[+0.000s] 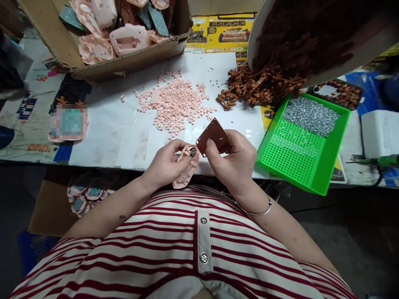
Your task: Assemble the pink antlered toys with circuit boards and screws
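My left hand (166,162) is closed around a pink plastic shell (186,174) with a small dark round part set in its top. My right hand (232,160) pinches a brown square circuit board (213,135) by its lower edge and holds it tilted just above the pink shell. Both hands are close together at the table's near edge. A heap of small pink round pieces (176,104) lies on the white sheet (109,133) beyond them.
A cardboard box (131,62) of pink shells stands at the back left. Brown plastic parts (249,87) spill from a tipped container at the back right. A green tray (299,153) with small silver screws (310,114) sits to the right. Another box (50,207) of assembled pieces is under the table.
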{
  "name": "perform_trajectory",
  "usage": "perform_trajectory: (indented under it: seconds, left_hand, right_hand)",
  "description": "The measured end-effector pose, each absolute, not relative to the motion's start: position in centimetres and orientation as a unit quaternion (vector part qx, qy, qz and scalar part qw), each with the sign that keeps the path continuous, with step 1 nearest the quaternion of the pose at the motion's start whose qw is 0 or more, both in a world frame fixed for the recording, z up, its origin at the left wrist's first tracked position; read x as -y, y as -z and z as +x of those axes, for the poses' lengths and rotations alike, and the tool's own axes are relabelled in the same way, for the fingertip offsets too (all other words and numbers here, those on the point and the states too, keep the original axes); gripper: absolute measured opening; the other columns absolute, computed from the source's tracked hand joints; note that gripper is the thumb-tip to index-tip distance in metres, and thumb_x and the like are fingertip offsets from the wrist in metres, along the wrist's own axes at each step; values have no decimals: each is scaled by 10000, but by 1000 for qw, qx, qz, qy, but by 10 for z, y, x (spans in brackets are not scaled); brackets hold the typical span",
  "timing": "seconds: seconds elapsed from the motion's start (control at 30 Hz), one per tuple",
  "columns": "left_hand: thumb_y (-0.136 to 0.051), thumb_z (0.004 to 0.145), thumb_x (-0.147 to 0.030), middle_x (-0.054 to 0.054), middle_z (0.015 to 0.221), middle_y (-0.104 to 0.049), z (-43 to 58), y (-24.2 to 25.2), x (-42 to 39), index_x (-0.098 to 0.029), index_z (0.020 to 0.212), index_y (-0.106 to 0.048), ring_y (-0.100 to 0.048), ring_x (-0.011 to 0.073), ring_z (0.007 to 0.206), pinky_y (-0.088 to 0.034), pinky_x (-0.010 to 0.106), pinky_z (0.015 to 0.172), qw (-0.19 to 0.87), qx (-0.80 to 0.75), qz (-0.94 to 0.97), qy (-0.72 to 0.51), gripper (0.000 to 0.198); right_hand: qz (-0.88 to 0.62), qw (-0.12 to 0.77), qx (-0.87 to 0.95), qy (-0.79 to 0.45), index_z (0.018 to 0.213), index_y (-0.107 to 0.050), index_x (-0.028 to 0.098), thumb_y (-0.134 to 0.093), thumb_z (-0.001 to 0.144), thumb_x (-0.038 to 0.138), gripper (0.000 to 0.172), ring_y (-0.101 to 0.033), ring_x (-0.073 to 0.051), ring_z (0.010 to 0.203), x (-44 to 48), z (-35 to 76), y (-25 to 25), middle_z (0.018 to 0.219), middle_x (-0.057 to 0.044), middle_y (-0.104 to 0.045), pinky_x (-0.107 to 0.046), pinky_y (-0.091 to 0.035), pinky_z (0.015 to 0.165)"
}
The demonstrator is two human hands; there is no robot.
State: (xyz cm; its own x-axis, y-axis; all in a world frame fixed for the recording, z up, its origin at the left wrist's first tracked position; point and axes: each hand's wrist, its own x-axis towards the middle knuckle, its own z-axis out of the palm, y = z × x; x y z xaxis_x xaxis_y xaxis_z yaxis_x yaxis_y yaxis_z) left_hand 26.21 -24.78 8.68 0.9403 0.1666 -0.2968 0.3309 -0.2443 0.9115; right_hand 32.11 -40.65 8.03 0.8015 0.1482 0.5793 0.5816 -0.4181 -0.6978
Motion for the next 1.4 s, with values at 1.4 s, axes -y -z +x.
perform_trajectory:
  seconds: [1.4]
  left_hand:
    - [-658, 897, -340, 69, 1057, -735, 261, -79, 250, -182, 1105, -620, -699, 213, 998, -515, 336, 901, 593, -98, 797, 49, 264]
  right_hand:
    - [-799, 523, 209, 209, 1305, -503, 246, -617, 834, 179, 490, -590, -141, 638, 418, 320, -59, 978, -27, -668, -285, -556, 550]
